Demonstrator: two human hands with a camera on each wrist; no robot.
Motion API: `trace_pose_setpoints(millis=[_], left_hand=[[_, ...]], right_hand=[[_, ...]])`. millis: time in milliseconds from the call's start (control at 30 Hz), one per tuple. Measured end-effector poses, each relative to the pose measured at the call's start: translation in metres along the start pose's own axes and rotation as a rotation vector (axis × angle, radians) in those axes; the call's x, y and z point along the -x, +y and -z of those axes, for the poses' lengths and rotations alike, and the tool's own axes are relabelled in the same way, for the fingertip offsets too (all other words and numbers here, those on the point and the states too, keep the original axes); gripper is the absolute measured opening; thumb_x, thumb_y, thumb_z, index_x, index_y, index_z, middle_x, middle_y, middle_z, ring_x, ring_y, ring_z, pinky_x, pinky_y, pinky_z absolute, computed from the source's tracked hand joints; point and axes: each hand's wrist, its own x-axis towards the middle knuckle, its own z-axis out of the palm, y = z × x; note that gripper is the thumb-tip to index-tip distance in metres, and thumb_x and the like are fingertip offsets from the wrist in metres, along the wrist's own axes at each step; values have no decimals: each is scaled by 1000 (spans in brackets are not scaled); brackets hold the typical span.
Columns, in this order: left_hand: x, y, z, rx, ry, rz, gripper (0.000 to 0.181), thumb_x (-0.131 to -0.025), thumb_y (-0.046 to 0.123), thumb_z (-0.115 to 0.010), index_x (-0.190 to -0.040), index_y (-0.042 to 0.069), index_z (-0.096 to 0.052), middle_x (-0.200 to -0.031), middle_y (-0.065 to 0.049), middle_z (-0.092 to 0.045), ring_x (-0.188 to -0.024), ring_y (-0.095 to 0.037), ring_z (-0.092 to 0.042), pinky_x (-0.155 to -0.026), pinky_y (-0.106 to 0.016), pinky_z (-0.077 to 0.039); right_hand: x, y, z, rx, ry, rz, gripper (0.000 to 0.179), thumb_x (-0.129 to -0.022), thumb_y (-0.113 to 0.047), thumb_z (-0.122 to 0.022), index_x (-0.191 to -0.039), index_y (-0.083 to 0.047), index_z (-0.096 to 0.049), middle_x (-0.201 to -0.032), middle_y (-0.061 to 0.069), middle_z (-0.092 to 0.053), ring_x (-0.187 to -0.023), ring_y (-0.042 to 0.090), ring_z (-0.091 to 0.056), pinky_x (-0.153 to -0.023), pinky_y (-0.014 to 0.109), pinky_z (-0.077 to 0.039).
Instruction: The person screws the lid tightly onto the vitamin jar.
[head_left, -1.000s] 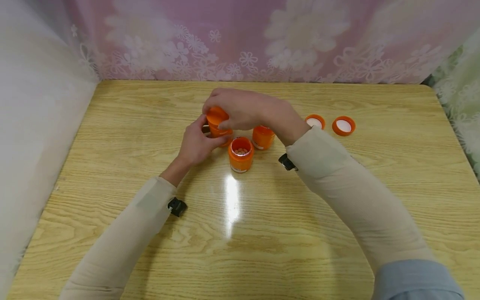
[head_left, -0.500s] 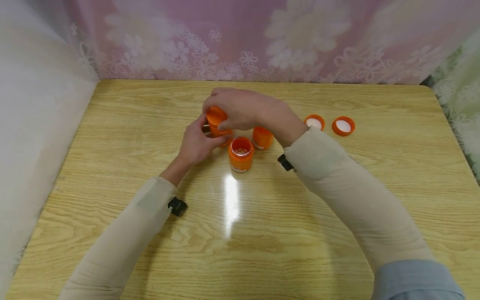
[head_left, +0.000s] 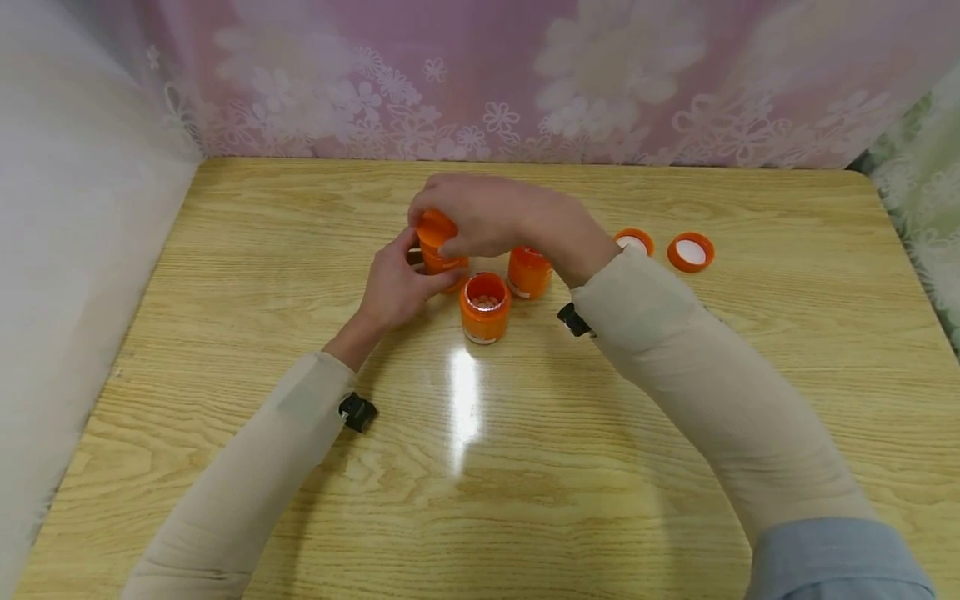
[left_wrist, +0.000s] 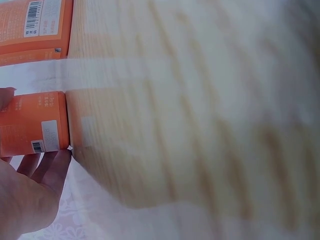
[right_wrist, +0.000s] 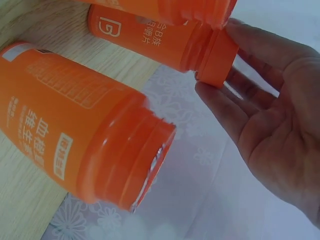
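My left hand grips the body of an orange pill bottle, thumb on the near side and fingers behind. Over its top, my right hand pinches the orange screw cap. In the right wrist view the cap sits on the bottle's neck, between thumb and fingertips. The left wrist view has the base of the held bottle against the table, fingers curled beneath its label. Close by stands an uncapped orange bottle with tablets inside. Another orange bottle is partly hidden by the right forearm.
Two orange caps lie with white linings up on the right: one cap fully visible, the other cap close to the right sleeve. The wooden table ends at a pink floral curtain. A white cloth hangs along the left.
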Motion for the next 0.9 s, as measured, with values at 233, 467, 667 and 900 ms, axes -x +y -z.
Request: trace_pose_setpoints(millis=[233, 467, 667, 900], left_hand=[[0, -1, 0, 22, -5, 12, 58, -79, 32, -79, -128, 16, -53, -114, 2, -59, -101, -13, -60, -87, -26, -50], [-2, -1, -2, 45, -7, 25, 58, -79, 30, -80, -128, 16, -54, -115, 5, -61, -97, -13, -61, -84, -27, -52], [-2, -1, -1, 49, -10, 19, 59, -79, 30, -80, -129, 16, -53, -116, 4, -61, -99, -13, -62, -85, -28, -51], [-1, 0, 0, 31, -5, 31, 57, -79, 32, -80, -125, 12, -53, -121, 2, -57, -106, -15, -58, -91, -30, -49]], right_hand=[[-3, -6, -1, 52, 27, -126, 44, -90, -31, -63, -127, -9, -54, -117, 7, -51, -96, 20, -49, -83, 30, -45], [-4, -13, -4, 95, 59, -247, 46, -90, -39, -61, -123, -9, -51, -107, 6, -49, -87, 21, -52, -75, 29, -47], [-5, -15, -8, 110, 83, -315, 50, -91, -49, -57, -120, -9, -48, -105, 6, -48, -83, 21, -52, -69, 30, -47], [-2, -14, -1, 72, 42, -259, 59, -95, -55, -45, -137, -13, -44, -134, 7, -42, -111, 21, -50, -96, 35, -43]])
